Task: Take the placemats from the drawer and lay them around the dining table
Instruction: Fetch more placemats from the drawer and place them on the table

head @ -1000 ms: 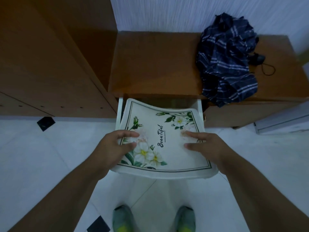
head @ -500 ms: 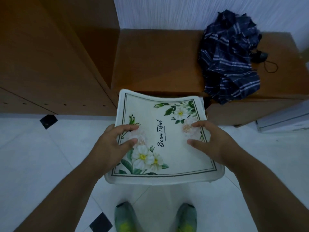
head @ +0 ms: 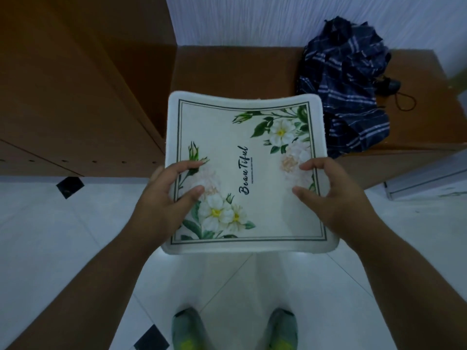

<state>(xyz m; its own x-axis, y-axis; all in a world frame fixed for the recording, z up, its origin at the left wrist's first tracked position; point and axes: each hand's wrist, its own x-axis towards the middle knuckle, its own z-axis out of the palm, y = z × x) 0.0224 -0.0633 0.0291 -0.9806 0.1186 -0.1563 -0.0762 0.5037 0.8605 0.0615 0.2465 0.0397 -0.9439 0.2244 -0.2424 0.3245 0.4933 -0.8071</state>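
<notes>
A stack of white placemats (head: 227,137), printed with white flowers, green leaves and the word "Beautiful", hangs in the air in front of me above the floor. My left hand (head: 166,200) grips its left edge, thumb and forefinger on top. My right hand (head: 331,195) grips the right edge the same way. The far edge of the stack bows upward. The drawer is hidden behind the placemats.
A low brown cabinet (head: 227,69) stands against the wall, with a crumpled dark plaid cloth (head: 346,97) and a black cord (head: 404,99) on top. A taller brown cabinet (head: 75,97) stands to the left. White floor tiles (head: 63,236) and my two shoes (head: 235,329) lie below.
Both hands have lifted the placemats up out of the drawer and toward me. The stack now covers the drawer opening.
</notes>
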